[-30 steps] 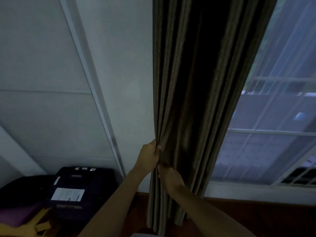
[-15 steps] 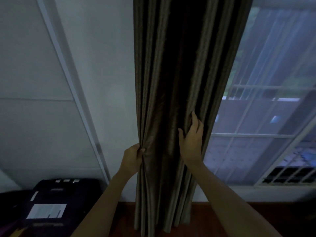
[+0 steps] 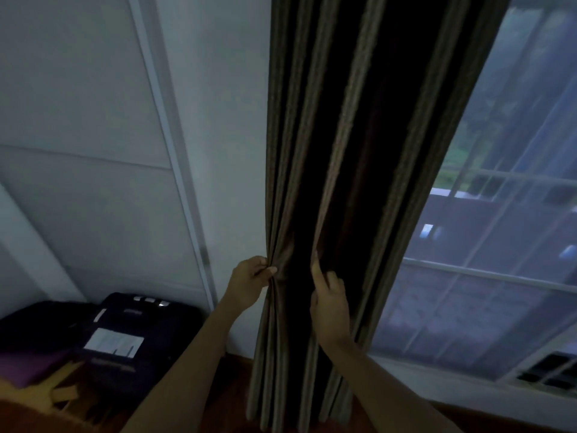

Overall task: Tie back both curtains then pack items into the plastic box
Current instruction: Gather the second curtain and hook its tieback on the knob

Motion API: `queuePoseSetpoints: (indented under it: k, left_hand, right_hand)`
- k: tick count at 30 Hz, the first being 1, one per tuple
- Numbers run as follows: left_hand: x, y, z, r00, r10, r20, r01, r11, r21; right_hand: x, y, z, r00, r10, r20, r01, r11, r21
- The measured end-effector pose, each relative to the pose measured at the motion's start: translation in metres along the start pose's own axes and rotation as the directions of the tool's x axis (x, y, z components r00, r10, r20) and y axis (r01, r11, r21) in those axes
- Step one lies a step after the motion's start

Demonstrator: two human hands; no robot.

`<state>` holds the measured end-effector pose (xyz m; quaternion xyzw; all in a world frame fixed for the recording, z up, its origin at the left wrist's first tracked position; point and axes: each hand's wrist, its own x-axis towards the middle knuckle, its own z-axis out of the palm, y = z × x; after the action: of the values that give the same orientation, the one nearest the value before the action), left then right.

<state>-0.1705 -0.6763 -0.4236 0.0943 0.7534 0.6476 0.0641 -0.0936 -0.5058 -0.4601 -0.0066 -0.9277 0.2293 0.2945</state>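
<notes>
A dark brown pleated curtain (image 3: 359, 151) hangs gathered in a narrow bunch between the white wall and the window. My left hand (image 3: 249, 281) pinches the curtain's left edge at about waist height. My right hand (image 3: 327, 303) is pressed into the folds near the middle of the bunch, its fingers hooked around a pleat and partly hidden in the fabric. No tie-back and no plastic box are in view.
The window (image 3: 487, 276) with white bars fills the right side, with its sill below. A dark suitcase (image 3: 131, 335) with a white label lies on the floor at the lower left, beside purple and yellow items (image 3: 37, 379). The white wall (image 3: 93, 151) carries a thin vertical strip.
My right hand has dropped from high on the curtain's right folds to a lower pleat near the middle. My left hand keeps its hold on the left edge.
</notes>
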Motion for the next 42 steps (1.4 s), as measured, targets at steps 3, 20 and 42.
queuePoseSetpoints:
  k: [3,20,42]
  left_hand:
    - [-0.009,0.003,0.006,1.0,-0.008,0.012,0.009,0.999,-0.036]
    - [-0.044,0.013,0.024,0.999,-0.007,-0.05,0.019,0.971,0.237]
    - [-0.049,0.004,0.043,0.998,0.036,0.056,-0.047,0.977,0.207]
  right_hand:
    - [-0.013,-0.006,0.009,0.996,-0.055,0.066,0.055,0.998,-0.008]
    - [-0.032,-0.016,0.017,0.934,-0.225,0.278,0.168,0.962,0.213]
    - [0.031,0.055,-0.067,0.934,0.297,-0.198,-0.24,0.932,0.271]
